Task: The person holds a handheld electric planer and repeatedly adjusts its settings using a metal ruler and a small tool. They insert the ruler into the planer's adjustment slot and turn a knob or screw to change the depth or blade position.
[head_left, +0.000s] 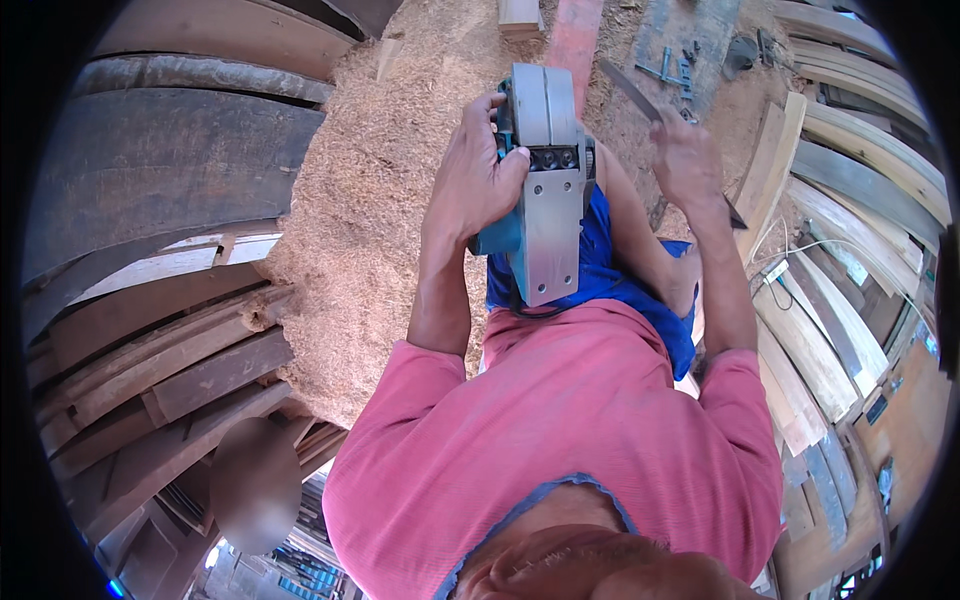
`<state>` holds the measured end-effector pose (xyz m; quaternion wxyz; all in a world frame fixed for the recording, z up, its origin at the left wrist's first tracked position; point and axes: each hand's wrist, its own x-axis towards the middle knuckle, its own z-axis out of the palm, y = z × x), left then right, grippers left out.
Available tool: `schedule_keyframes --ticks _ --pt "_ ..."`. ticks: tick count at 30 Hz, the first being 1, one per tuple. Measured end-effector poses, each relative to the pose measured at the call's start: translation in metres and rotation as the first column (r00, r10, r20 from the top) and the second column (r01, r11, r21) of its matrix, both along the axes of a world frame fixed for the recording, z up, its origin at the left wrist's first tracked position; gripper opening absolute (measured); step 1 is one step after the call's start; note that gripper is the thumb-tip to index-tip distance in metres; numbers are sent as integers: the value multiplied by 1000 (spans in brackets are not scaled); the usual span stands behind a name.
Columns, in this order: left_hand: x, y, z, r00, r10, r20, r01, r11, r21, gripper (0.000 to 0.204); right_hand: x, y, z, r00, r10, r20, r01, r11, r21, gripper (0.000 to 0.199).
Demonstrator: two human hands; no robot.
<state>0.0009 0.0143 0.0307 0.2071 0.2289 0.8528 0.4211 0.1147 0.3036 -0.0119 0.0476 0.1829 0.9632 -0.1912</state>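
Note:
My left hand grips an electric hand planer from its left side, thumb near the cutter. The planer is turned over above my lap, silver sole facing up. Bolts show on its cutter drum, and part of its teal body shows below my hand. To the right of the planer and apart from it, my right hand is closed around a long, flat, dark metal tool. This tool slants from upper left to lower right; its exact kind cannot be made out.
Wood shavings cover the floor. Dark boards are stacked on the left, paler planks on the right. A blue metal clamp lies ahead on a board, beyond my right hand. A thin pale cable crosses the right-hand planks.

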Motion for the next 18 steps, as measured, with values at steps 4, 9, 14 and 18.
schedule_keyframes --ticks 4,9,14,18 --pt "-4 0 -2 1000 -27 16 27 1000 7 74 46 -22 67 991 87 98 -81 995 -64 60" --pt "1 0 1 998 -39 41 40 999 -17 74 79 -52 87 981 189 -47 -193 974 -121 68" --pt "4 3 0 996 -70 -56 69 997 -22 72 92 -64 86 978 205 35 -203 977 -63 65" --pt "4 3 -4 992 -80 -97 78 997 -25 70 89 -72 91 983 162 84 -158 986 -49 62"
